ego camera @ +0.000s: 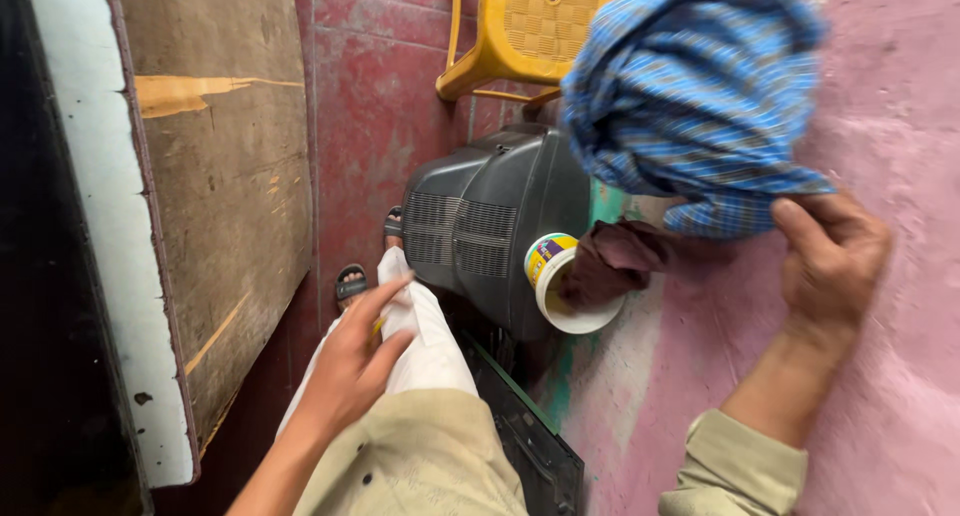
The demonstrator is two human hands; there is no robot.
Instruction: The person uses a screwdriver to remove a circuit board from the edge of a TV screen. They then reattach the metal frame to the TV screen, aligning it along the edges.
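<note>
The left hand (352, 361) is hanging open in mid-air closest to the camera, fingers loosely spread and gripping nothing, just above the person's white trouser leg (425, 341) and beige shirt hem (420, 466). Below it, two sandalled feet (352, 281) are standing on the dark red tiled floor (365, 126).

The right hand (830, 256), coming out of a beige sleeve (735, 471), is pinching the lower corner of a blue checked cloth (690, 96) between thumb and fingers, holding it bunched up against the pink wall (900, 376). The cloth is hanging above everything else on that side.

Just below the cloth, a maroon rag (620, 261) is lying half inside a white plastic tub (560, 286) with a yellow-and-blue label, spilling over its rim towards the wall. The tub is resting tilted on the top edge of an old grey CRT television (490, 226), which is sitting on the floor with its vented back turned up, right beside the wall. A dark flat panel (530, 446) is leaning by the set's near edge.

To the left, a worn wooden board (225, 176) with a white edge is standing upright. Farther back, a yellow plastic chair (530, 26) is standing past the television's far edge.
</note>
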